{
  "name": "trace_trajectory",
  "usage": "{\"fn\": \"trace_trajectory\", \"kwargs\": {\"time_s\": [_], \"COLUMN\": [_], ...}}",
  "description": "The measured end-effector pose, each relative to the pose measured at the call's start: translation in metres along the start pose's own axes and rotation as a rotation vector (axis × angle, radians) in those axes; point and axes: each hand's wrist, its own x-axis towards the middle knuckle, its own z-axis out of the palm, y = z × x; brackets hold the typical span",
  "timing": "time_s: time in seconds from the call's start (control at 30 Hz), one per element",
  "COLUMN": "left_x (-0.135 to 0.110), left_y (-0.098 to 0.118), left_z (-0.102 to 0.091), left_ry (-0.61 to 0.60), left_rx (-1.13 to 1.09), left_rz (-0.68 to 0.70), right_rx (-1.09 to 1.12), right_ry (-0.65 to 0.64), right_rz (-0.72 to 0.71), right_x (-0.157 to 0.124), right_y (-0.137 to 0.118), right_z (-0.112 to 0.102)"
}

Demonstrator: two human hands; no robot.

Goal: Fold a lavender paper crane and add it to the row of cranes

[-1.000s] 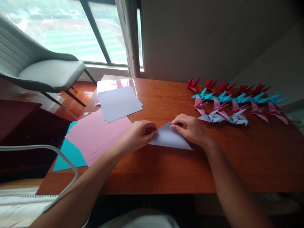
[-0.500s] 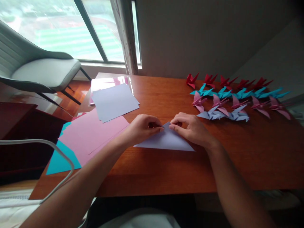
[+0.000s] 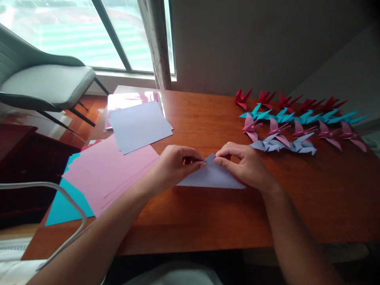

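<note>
A pale lavender sheet of paper (image 3: 212, 178), folded into a triangle, has its long edge towards me and its peak pointing away. My left hand (image 3: 182, 164) pinches the triangle's left slope close to the peak, thumb and forefinger together. On the opposite slope, the thumb and fingers of my right hand (image 3: 239, 160) grip the paper just beside the peak. Both hands cover part of the sloping edges, and the left corner is hidden behind my left hand. Right of my right hand, two lavender paper cranes (image 3: 283, 145) sit on the wooden table (image 3: 202, 221).
Rows of pink cranes (image 3: 277, 130), blue cranes (image 3: 285, 115) and red cranes (image 3: 286, 101) stand at the back right. Lavender sheets (image 3: 141, 126) overlap pink sheets (image 3: 109, 170) and blue sheets (image 3: 67, 206) on the left. A white curved tube (image 3: 71, 200) crosses near my left forearm. A chair (image 3: 44, 85) stands by the window.
The view has shifted slightly. Both hands keep their pinch near the triangle's peak, and my left hand now covers more of the paper's left corner.
</note>
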Motion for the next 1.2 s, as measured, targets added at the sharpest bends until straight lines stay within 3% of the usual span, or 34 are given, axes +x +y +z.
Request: {"fn": "trace_trajectory", "kwargs": {"time_s": [0.3,0.7,1.2], "left_x": [-0.003,-0.009,-0.011], "left_y": [0.004,0.014,0.013], "left_z": [-0.001,-0.001,-0.001], "left_ry": [0.044,0.192,0.22], "left_rx": [0.009,-0.027,-0.007], "left_rz": [0.013,0.076,0.083], "right_rx": [0.053,0.151,0.084], "right_ry": [0.033,0.269,0.253], "right_rz": [-0.024,-0.093,-0.102], "right_x": [-0.001,-0.003,-0.006], "right_y": [-0.003,0.001,0.0], "right_z": [0.001,-0.001,-0.001]}}
